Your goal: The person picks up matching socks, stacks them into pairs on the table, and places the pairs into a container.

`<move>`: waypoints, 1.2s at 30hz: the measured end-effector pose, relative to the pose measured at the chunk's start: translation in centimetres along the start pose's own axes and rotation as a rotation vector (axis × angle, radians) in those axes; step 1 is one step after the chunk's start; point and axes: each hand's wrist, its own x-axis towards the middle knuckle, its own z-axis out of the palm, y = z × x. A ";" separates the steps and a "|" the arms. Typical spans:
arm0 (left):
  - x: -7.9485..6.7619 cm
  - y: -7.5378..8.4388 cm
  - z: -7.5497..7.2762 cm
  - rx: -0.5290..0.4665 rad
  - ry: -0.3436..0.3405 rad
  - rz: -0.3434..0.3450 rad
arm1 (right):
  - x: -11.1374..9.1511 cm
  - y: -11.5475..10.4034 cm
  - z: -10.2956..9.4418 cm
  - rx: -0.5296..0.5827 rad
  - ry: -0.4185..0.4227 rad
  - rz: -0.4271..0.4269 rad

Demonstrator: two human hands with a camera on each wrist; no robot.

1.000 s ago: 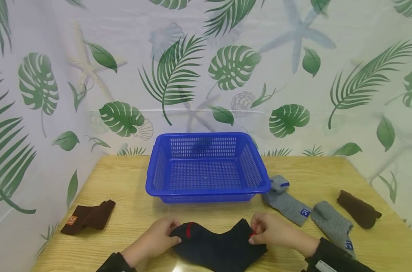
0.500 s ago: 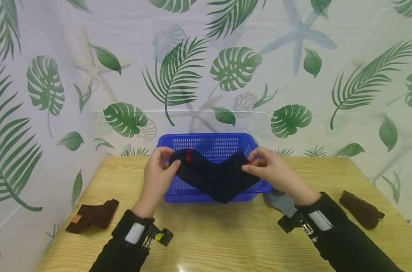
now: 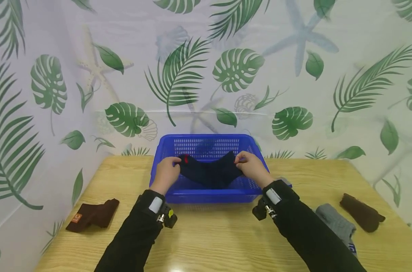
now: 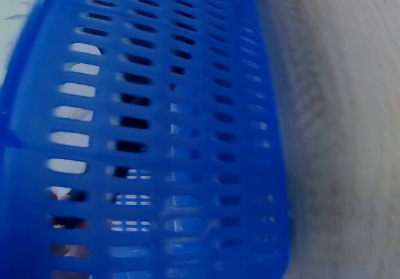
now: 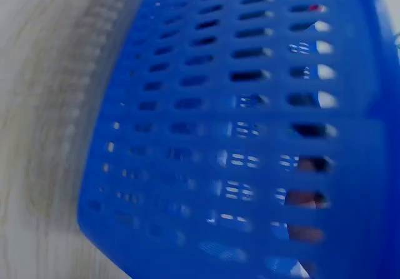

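Observation:
A dark navy sock (image 3: 211, 173) with red marks near its ends stretches between both hands, its middle sagging down inside the blue plastic basket (image 3: 212, 197). At its left end, my left hand (image 3: 166, 173) pinches it between thumb and fingers. My right hand (image 3: 254, 168) pinches the other end beside a red spot. Both hands reach over the basket's front rim. In each wrist view, the slotted front wall of the basket (image 4: 206, 135) (image 5: 206, 116) fills most of the picture. Parts of the hands and dark cloth show through its slots.
A brown sock (image 3: 93, 215) with an orange label lies on the wooden table (image 3: 206, 238) at left. To the right are a grey sock (image 3: 335, 223), partly covered by the right sleeve, and another brown sock (image 3: 362, 212). A second grey sock (image 3: 285, 182) peeks out behind the right wrist.
Both hands lifted the navy sock from the table's front, carried it forward over the basket, and have now lowered it inside. The loose socks stayed where they lay.

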 end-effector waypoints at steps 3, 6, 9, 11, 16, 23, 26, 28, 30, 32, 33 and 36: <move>-0.2 0.0 0.2 0.076 -0.111 0.033 | 0.2 0.2 0.7 -0.072 -0.048 0.004; -0.1 -0.1 0.4 0.137 -0.200 0.045 | 0.2 0.5 1.2 -0.137 -0.111 -0.004; 0.1 -0.2 0.6 0.172 -0.292 0.031 | 0.2 0.9 1.5 -0.210 -0.185 -0.034; 0.2 -0.3 0.8 0.170 -0.351 0.002 | 0.3 1.1 1.6 -0.255 -0.217 -0.055; 0.4 -0.1 0.9 0.129 -0.334 0.005 | 0.5 1.3 1.7 -0.362 -0.188 -0.126; -1.8 0.3 -1.7 -0.001 -0.099 0.204 | -1.3 -0.5 0.9 -0.395 -0.118 -0.287; -3.6 -0.4 -4.0 -0.032 0.002 0.316 | -3.2 -1.7 0.1 -0.399 -0.114 -0.351; -5.0 -1.5 -5.9 -0.016 0.065 0.353 | -4.9 -2.2 -0.5 -0.408 -0.120 -0.389; -6.2 -3.1 -8.1 0.029 0.095 0.316 | -6.8 -2.5 -1.1 -0.406 -0.144 -0.426; -7.3 -5.1 -10.2 0.122 0.066 0.228 | -8.7 -2.5 -1.8 -0.408 -0.188 -0.463; -7.7 -6.3 -11.2 0.172 0.030 0.178 | -9.6 -2.4 -2.2 -0.402 -0.212 -0.481; -8.5 -9.6 -13.5 0.313 -0.139 0.033 | -12.0 -1.9 -3.0 -0.380 -0.286 -0.526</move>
